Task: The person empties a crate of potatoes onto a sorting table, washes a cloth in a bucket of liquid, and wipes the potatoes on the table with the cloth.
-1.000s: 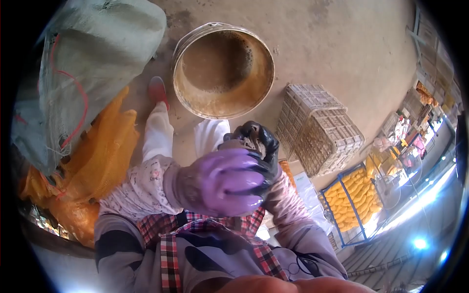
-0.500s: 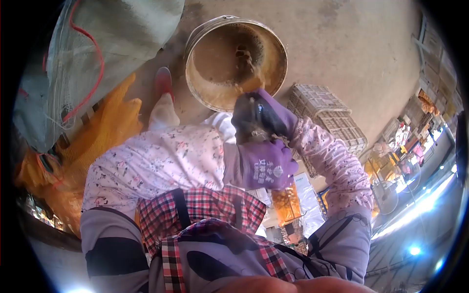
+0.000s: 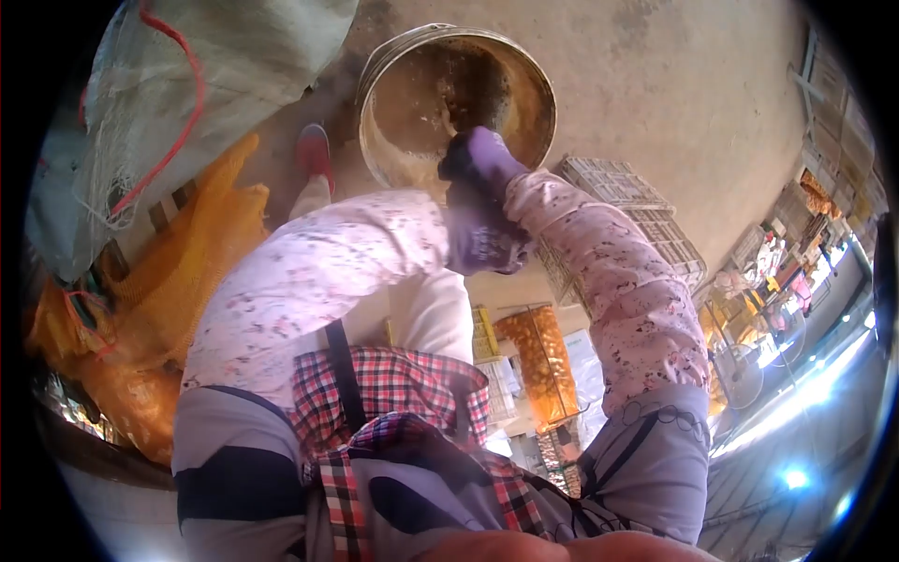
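My right hand (image 3: 492,159), in a purple glove with a dark finger side, hangs over the near rim of a bucket (image 3: 551,112), its fingers pointing into the opening. Muddy brown water with foam (image 3: 407,108) fills part of the bucket. My left hand (image 3: 487,245), gloved in purple too, is just below the right one, nearer my body, and touches or nearly touches it. Both gloves are blurred and the fingers overlap in dark shapes. Whether anything is held between them cannot be made out.
Stacked plastic crates (image 3: 623,201) stand right of the bucket. An orange mesh sack (image 3: 211,234) and a pale woven sack (image 3: 243,66) with a red cord lie at left. Below my arms is an orange bag (image 3: 543,361) of small pieces. My shoe (image 3: 315,150) is left of the bucket.
Both hands have moved up and away from my body toward the bucket, the right one now over its rim. The splash in the water has spread into a dark patch.
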Demonstrator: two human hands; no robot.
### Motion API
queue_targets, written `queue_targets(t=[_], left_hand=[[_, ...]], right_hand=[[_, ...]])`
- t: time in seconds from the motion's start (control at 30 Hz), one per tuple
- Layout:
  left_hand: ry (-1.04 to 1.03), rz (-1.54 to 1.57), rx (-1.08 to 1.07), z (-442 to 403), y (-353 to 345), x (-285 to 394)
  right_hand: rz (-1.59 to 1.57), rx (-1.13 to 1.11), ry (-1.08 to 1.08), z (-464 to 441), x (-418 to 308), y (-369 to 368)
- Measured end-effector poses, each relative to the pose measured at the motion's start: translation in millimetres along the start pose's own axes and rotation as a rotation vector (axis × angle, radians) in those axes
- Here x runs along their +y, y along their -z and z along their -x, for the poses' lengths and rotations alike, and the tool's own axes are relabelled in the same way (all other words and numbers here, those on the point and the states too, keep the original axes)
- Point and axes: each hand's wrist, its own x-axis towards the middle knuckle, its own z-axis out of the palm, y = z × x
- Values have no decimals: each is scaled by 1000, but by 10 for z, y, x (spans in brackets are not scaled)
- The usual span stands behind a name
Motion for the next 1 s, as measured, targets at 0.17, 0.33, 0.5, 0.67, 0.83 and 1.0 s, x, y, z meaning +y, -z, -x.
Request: queue_targets(t=[0.17, 0.33, 0.5, 0.67, 0.83, 1.0], left_hand=[[225, 24, 291, 175, 388, -137], [639, 569, 882, 234, 570, -206], [705, 1032, 1106, 80, 756, -121], [718, 1034, 1074, 197, 637, -168], [1055, 944, 1106, 192, 552, -94], [829, 2036, 1205, 447, 355, -102]], right_hand=[[271, 50, 428, 259, -58, 386], [-684, -12, 208, 551, 50, 342], [-1581, -197, 25, 784, -274, 135], [-1800, -186, -22, 1007, -555, 135], [-938, 198, 188, 966, -572, 142], [-315, 359, 343, 1050, -975, 44]])
